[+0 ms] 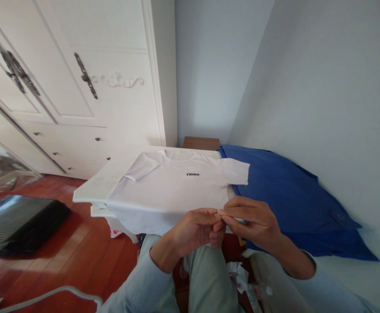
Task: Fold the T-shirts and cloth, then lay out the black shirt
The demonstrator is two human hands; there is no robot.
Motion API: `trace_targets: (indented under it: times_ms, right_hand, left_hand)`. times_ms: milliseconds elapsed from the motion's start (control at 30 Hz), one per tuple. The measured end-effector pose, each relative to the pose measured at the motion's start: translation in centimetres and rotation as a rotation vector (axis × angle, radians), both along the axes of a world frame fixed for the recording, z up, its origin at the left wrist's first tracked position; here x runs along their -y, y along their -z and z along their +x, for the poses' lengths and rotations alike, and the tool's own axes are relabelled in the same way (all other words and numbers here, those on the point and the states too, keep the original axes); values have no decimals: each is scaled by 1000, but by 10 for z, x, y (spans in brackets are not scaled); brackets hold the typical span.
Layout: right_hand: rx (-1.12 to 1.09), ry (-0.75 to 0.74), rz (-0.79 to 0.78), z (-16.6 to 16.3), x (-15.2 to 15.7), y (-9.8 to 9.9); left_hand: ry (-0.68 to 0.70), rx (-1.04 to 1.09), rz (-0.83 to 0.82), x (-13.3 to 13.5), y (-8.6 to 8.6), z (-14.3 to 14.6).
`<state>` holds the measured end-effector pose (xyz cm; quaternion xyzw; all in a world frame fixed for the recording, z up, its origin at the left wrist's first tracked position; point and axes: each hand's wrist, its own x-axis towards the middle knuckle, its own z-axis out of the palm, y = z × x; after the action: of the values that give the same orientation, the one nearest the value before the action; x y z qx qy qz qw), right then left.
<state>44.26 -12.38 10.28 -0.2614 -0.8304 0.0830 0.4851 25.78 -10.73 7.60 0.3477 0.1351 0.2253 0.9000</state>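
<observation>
- Head view: a white T-shirt (173,187) printed "CHINA" lies spread flat on a small white table (92,189), near a blue cloth (284,191) on the bed.
- The left hand (194,230) and right hand (251,219) meet at the shirt's near hem, fingertips pinched together on its edge.

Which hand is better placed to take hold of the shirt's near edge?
Probably the right hand: its fingertips sit at the hem of the shirt, while the left hand curls just below it.
</observation>
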Motion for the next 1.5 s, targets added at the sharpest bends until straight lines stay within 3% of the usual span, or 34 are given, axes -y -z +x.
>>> trace_targets:
  times_ms: [600,867,1500]
  right_hand:
    - [-85,-23,-195,-2,2,0]
    - [-87,-35,-253,-3,2,4]
    - [-99,-40,-244,-6,0,10]
  left_hand:
    - [-60,-87,36,4,-2,2]
    - [-68,-71,42,2,5,1]
    - [-60,-55,11,3,3,-3]
